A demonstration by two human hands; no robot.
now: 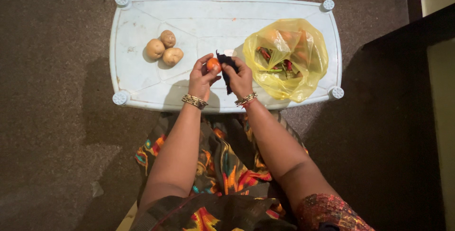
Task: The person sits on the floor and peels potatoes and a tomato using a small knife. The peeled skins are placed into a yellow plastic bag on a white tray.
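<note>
My left hand [201, 78] holds a small orange-red tomato [213, 64] over the pale blue plastic table [142, 77]. Right beside it, my right hand [241, 78] grips a dark cloth [226, 67] that hangs down between the two hands and touches the tomato's side. Both wrists wear stacked bangles. Three potatoes [163, 49] lie together on the table, to the left of my hands.
An open yellow plastic bag [303, 46] with red and green chillies and orange produce sits on the table's right side. Brown carpet surrounds the table. A dark piece of furniture stands at the right. My patterned skirt fills the foreground.
</note>
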